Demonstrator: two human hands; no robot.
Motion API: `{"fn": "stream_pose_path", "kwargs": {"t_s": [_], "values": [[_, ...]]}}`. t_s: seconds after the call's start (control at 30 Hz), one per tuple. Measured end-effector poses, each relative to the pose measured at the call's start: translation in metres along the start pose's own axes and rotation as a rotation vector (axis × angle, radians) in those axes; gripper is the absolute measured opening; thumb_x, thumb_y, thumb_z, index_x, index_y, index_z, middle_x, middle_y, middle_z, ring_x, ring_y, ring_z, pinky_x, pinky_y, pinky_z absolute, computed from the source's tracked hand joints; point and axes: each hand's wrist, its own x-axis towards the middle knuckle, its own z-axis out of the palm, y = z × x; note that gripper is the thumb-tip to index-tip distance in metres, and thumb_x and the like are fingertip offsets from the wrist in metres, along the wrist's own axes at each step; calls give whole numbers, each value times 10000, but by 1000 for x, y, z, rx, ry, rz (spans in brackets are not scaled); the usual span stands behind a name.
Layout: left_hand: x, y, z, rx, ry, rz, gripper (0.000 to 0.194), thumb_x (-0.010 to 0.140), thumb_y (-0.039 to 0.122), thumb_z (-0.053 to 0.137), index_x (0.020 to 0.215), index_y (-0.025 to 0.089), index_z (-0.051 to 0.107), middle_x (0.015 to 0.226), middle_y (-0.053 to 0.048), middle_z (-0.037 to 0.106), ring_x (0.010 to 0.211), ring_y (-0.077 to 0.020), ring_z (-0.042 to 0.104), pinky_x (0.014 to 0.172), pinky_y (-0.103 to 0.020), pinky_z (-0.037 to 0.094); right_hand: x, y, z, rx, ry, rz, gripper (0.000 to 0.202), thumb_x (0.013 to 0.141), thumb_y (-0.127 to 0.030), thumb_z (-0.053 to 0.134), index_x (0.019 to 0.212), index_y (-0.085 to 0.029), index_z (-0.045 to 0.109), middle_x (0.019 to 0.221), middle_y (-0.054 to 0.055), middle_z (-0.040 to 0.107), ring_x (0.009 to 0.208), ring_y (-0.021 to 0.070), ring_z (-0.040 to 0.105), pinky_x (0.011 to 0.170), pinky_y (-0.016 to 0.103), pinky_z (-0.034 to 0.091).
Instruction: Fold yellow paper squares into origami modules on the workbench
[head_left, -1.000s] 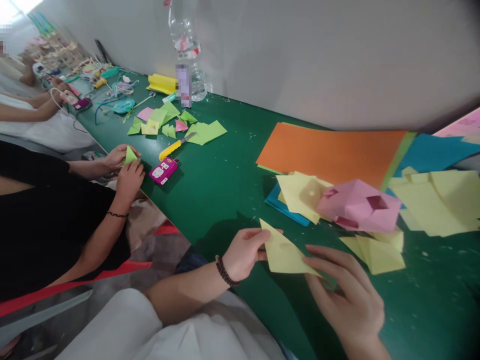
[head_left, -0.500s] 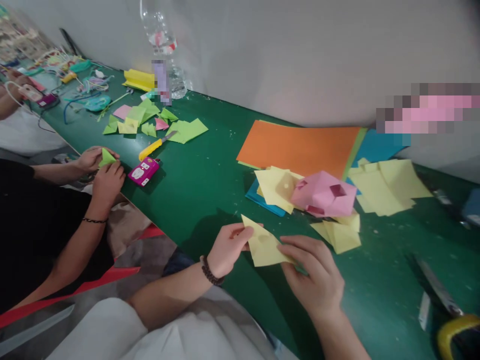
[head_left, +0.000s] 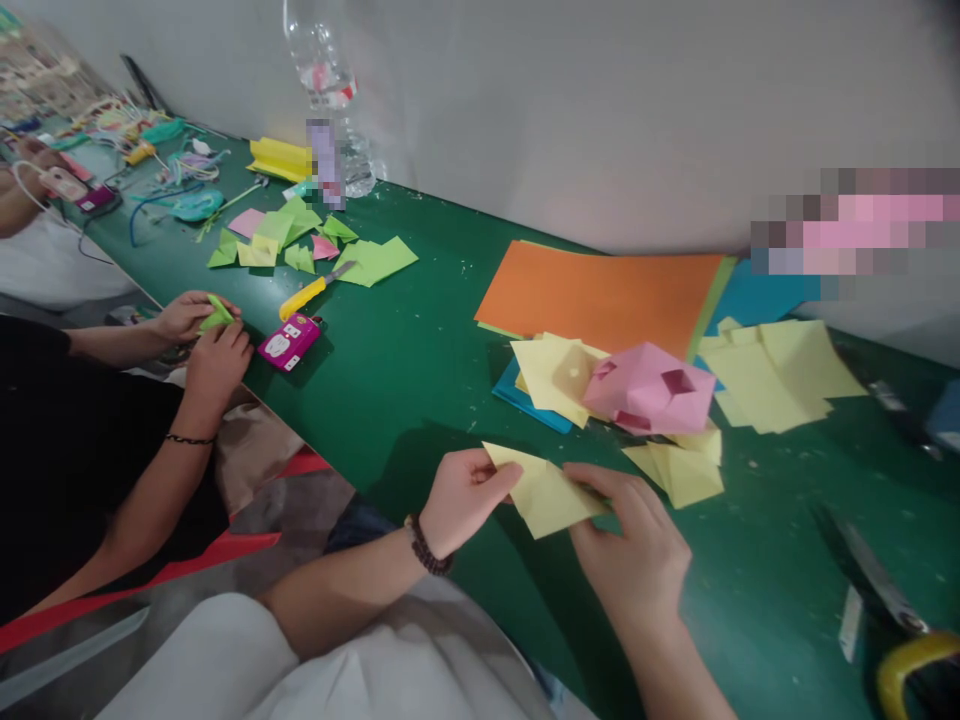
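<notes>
Between my two hands a folded piece of pale yellow paper (head_left: 546,497) is held above the green table. My left hand (head_left: 466,500) pinches its left corner, with the thumb on top. At the paper's right end, my right hand (head_left: 634,535) grips the edge between thumb and fingers. Just beyond my hands sits a hollow pink folded-paper shape (head_left: 652,388) with openings in its faces. Beside it lie folded yellow papers (head_left: 555,375) on a blue piece (head_left: 529,400), and another folded yellow piece (head_left: 679,472) is nearer to me.
Orange sheets (head_left: 607,295) and yellow squares (head_left: 787,375) lie toward the wall. Scissors (head_left: 892,600) are at the right. To the left, a co-worker's hands (head_left: 214,335) hold green paper, near a purple box (head_left: 290,342), a yellow cutter (head_left: 307,295) and a plastic bottle (head_left: 352,150).
The yellow paper has tilted and turned slightly in my hands. My left thumb has slid further over it, and my right fingers have curled closer round its right end.
</notes>
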Motion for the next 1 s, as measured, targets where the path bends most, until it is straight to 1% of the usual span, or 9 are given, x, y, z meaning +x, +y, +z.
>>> {"fn": "stream_pose_path", "kwargs": {"t_s": [0.17, 0.27, 0.33, 0.4, 0.5, 0.57, 0.73, 0.87, 1.0], "values": [[3, -4, 2, -60, 39, -49, 359, 666, 395, 753, 843, 84, 722, 831, -97, 733, 767, -217, 691, 664, -296, 575, 2, -2, 0, -76, -35, 11, 308, 702, -21, 526, 911, -214, 643, 781, -1, 672, 702, 152, 642, 644, 262, 503], [5, -6, 3, -83, 66, -39, 266, 638, 310, 765, 777, 93, 703, 745, -67, 713, 710, -192, 676, 610, -264, 566, 5, -4, 0, -103, -32, -22, 285, 717, -32, 535, 912, -203, 653, 784, 1, 681, 704, 152, 643, 657, 261, 501], [5, -7, 3, -54, 78, -29, 213, 641, 263, 754, 757, 93, 701, 692, -51, 694, 666, -172, 661, 581, -246, 556, 6, -6, -1, -112, -23, -47, 281, 724, -23, 534, 903, -199, 659, 779, -1, 688, 707, 148, 644, 674, 256, 502], [4, -7, 3, 2, 84, -9, 187, 663, 231, 730, 783, 88, 720, 684, -53, 692, 642, -160, 650, 571, -237, 551, 7, -7, -1, -121, -7, -74, 283, 725, -12, 534, 898, -195, 662, 776, -5, 697, 711, 145, 644, 693, 251, 503], [2, -8, 2, 90, 54, 47, 234, 723, 217, 673, 905, 92, 753, 794, -83, 732, 669, -166, 662, 581, -238, 551, 8, -9, -2, -142, 1, -103, 276, 726, -17, 553, 907, -194, 663, 780, -9, 708, 715, 146, 642, 707, 250, 501], [1, -8, 2, 153, 35, 118, 259, 759, 209, 638, 966, 110, 757, 884, -95, 746, 722, -181, 682, 612, -243, 554, 9, -11, -3, -156, -4, -118, 250, 735, -38, 580, 912, -194, 662, 794, -8, 715, 719, 150, 640, 713, 254, 499], [-1, -6, 2, 319, 10, 329, 235, 797, 218, 648, 990, 146, 762, 948, -90, 752, 847, -203, 698, 730, -246, 542, 12, -14, -4, -210, -10, -157, 179, 760, -90, 635, 911, -187, 649, 820, 10, 725, 716, 159, 636, 707, 264, 495], [-2, -2, 2, 362, -30, 364, 231, 853, 268, 614, 1012, 178, 756, 948, -81, 751, 843, -197, 696, 712, -244, 534, 12, -16, -5, -236, 4, -155, 217, 759, -107, 656, 960, -185, 631, 895, 42, 727, 756, 177, 643, 726, 284, 500], [-4, -1, 1, 419, -63, 364, 245, 867, 253, 584, 1037, 188, 749, 974, -84, 739, 874, -198, 688, 743, -253, 532, 11, -17, -6, -198, 27, -187, 209, 749, -107, 685, 916, -210, 613, 899, 49, 717, 790, 189, 650, 762, 310, 514]]}}
